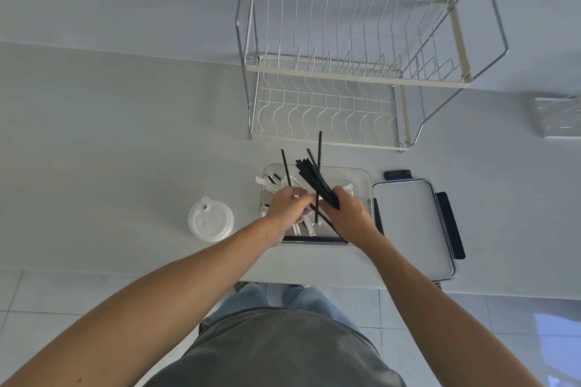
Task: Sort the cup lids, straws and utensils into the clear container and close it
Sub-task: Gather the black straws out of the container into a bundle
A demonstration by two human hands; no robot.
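Head view: both hands work over the clear container (361, 179), which sits on the table (125, 151) just below the dish rack (345, 72). The right hand (349, 214) grips a bundle of black straws (314, 179) by its lower end; the bundle's long axis runs up and to the left, away from the person, so most of its length stands above the container's far left part. The left hand (287, 203), fingers curled, pinches at a loose straw or two among white wrapped utensils (301, 228) in the container; what exactly it holds I cannot tell. The lid (408, 223) of the container lies flat just right of it, nearer the right hand. A stack of cup lids (210, 218) waits on the table to the left, nearer the left hand. To lie inside, the bundle likely needs tipping down along the container's length.
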